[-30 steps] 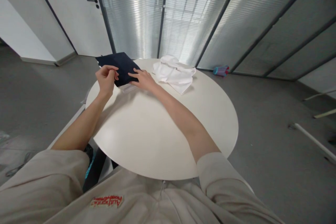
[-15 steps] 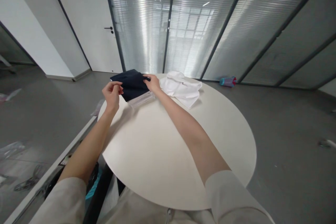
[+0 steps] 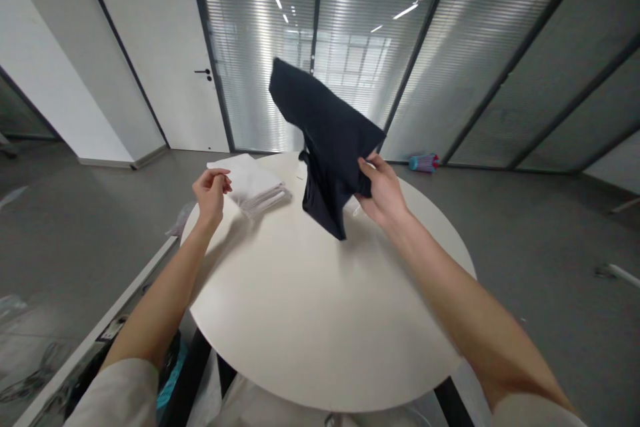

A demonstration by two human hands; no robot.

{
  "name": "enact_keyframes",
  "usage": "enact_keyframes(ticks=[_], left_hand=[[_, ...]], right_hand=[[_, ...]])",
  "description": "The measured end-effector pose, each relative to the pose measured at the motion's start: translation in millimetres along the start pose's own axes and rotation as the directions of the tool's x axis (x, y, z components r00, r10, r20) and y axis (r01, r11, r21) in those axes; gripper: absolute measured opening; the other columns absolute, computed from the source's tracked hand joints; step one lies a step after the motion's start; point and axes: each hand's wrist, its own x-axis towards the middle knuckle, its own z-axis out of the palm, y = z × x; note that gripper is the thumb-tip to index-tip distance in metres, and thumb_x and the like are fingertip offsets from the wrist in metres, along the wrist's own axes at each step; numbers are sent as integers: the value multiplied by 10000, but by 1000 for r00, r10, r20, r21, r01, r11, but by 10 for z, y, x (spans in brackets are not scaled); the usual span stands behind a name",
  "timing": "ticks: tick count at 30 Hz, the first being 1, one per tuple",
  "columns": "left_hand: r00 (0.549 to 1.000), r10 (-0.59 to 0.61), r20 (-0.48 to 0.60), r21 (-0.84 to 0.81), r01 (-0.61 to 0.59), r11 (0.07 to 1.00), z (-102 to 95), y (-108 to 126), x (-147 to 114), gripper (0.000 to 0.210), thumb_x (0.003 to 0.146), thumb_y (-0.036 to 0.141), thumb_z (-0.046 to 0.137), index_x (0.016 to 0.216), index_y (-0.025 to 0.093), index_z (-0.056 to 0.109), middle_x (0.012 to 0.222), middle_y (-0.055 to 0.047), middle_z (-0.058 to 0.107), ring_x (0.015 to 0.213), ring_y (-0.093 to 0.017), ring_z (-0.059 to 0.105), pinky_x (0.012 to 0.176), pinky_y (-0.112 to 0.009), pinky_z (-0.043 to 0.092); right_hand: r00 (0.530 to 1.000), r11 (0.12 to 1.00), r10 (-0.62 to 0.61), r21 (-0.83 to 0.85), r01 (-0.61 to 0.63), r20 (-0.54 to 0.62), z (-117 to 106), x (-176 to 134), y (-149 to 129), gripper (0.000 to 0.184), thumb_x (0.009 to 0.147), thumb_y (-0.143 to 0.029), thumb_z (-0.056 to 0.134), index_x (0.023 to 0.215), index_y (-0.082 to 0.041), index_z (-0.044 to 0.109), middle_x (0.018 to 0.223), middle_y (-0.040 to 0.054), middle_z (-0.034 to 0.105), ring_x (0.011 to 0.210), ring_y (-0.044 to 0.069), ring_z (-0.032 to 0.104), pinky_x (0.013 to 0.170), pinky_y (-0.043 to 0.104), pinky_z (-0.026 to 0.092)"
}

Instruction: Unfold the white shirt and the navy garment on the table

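Observation:
My right hand (image 3: 383,190) grips a navy folded cloth (image 3: 333,137) by its right edge. The cloth hangs tilted in the air above the table, with a loose flap pointing down. My left hand (image 3: 211,192) is closed in a pinch at the table's left edge; whatever lies between its fingertips, if anything, is too small to make out. Just right of it lies a stack of white folded cloth (image 3: 250,180) with a clear, shiny plastic edge at the front. Behind the navy cloth, a bit of white cloth (image 3: 353,205) peeks out on the table; the rest is hidden.
Both hands are over a round white table (image 3: 320,320). A blue and red striped item (image 3: 423,163) lies on the floor by the glass wall (image 3: 360,60). Clear plastic and cables (image 3: 30,373) are on the floor at left. A white door (image 3: 155,33) stands behind.
My right hand has lifted the navy cloth off the white stack and carried it right, in front of the loose white cloth. My left hand stays nearly in place, still pinched.

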Motion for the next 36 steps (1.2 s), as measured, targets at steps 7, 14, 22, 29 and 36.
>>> enact_keyframes(ticks=[7, 14, 22, 29, 36], left_hand=[[996, 35, 85, 49, -39, 998, 26, -67, -39, 161, 662, 205, 561, 748, 162, 690, 557, 22, 569, 458, -73, 476, 459, -185, 349], [951, 174, 256, 219, -233, 948, 61, 61, -280, 159, 801, 257, 579, 851, 182, 710, 649, 0, 619, 559, -118, 552, 563, -226, 451], [-87, -105, 991, 32, -604, 797, 438, 521, -1336, 795, 852, 626, 650, 1515, 239, 441, 1560, -162, 417, 1386, -359, 452, 1145, -499, 360], [-32, -233, 972, 150, -676, 721, 30, 561, -1305, 673, 863, 530, 680, 1451, 237, 532, 1518, -171, 452, 1357, -369, 485, 1115, -499, 408], [110, -257, 960, 263, -669, 695, -357, 652, -1285, 414, 902, 325, 654, 1313, 281, 630, 1451, -99, 521, 1250, -286, 587, 1048, -422, 492]], right_hand=[[982, 983, 181, 29, -182, 45, -282, -791, -78, 374, 707, -431, 806, 1010, -273, 655, 993, 33, 765, 929, 229, 737, 841, 386, 616], [994, 995, 79, 70, -73, -77, -507, -949, -108, 211, 781, -392, 758, 956, -297, 689, 992, 30, 760, 876, 202, 741, 803, 350, 627], [941, 984, 169, 106, -143, -295, -1192, -1254, -24, 362, 775, -369, 796, 1108, -279, 686, 1052, -1, 766, 871, 168, 740, 773, 265, 608], [944, 879, -53, -463, -110, -326, -2005, -1462, 51, 391, 772, -527, 728, 1043, -260, 639, 920, 38, 757, 824, 222, 722, 712, 340, 598], [925, 365, -136, -886, -285, -354, -2687, -1647, -48, 329, 714, -544, 588, 628, -228, 553, 563, 37, 613, 531, 201, 595, 514, 313, 464]])
